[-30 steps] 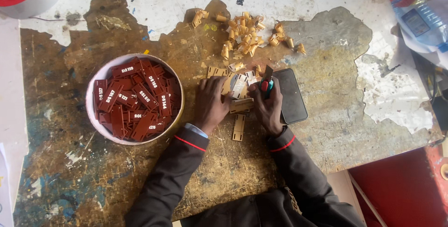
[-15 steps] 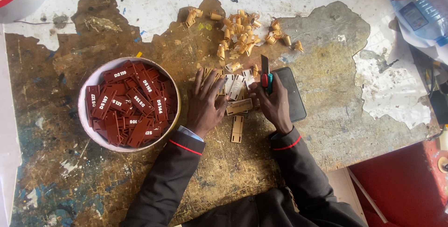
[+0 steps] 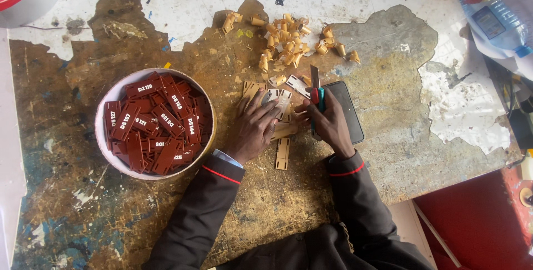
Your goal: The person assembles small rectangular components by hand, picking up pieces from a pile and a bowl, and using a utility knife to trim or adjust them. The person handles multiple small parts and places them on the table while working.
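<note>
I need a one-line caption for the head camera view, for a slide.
Left hand presses tan tags on a worn table; right hand holds a utility knife, beside a bowl of dark red tags.

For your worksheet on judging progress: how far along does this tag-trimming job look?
Done: a bowl full of dark red tags, and curled shavings piled beyond. In hand: the left hand pins tan tags; the right hand grips a utility knife. Left: a few tan tags.

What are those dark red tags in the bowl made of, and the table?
The dark red tags look like thin matte plastic: flat, evenly coloured, with white engraved characters. The table looks like wooden board, brown and fibrous where its white coating has peeled away.
</note>
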